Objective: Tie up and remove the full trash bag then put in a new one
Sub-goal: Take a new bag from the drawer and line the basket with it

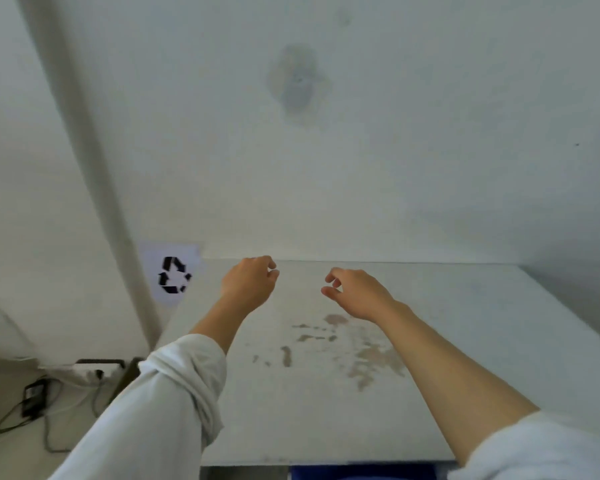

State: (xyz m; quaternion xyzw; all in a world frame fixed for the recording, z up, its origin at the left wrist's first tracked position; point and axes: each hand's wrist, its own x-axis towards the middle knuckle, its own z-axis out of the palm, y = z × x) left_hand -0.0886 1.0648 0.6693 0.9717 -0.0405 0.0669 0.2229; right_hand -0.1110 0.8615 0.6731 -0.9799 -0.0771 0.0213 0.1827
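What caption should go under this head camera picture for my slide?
The left hand and right hand reach, fingers loosely curled and empty, over a stained white surface beside a recycling sign.

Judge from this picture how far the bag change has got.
Done: nothing visibly; no trash bag, tied or new, is in view. In hand: left hand and right hand hover, loosely curled and empty, over a stained white surface beside a recycling sign. Left: seemingly tying, removing, relining.
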